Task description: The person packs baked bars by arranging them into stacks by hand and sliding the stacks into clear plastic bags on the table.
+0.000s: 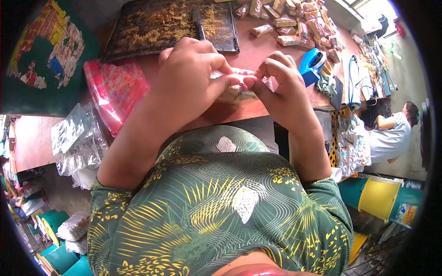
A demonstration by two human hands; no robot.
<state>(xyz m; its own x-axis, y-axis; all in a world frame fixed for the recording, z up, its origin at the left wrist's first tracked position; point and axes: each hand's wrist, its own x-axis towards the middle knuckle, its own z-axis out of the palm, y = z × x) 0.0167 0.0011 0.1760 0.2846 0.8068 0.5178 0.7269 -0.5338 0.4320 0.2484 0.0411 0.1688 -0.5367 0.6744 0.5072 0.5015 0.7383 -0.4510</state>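
Far left, one pile of clear plastic bags (76, 133) sits beside a pink plastic packet (117, 87) at the table's front edge. One dark tray (138, 30) holds brown crumbs and one knife (198, 25). Above that edge, the left hand (195, 69) and right hand (278, 83) both pinch one clear wrapper (243, 72) between thumb and fingers. A strip of tabletop (253, 48) separates tray from wrapped bars (301, 23), too heaped to count; one blue device (312, 64) lies nearby.
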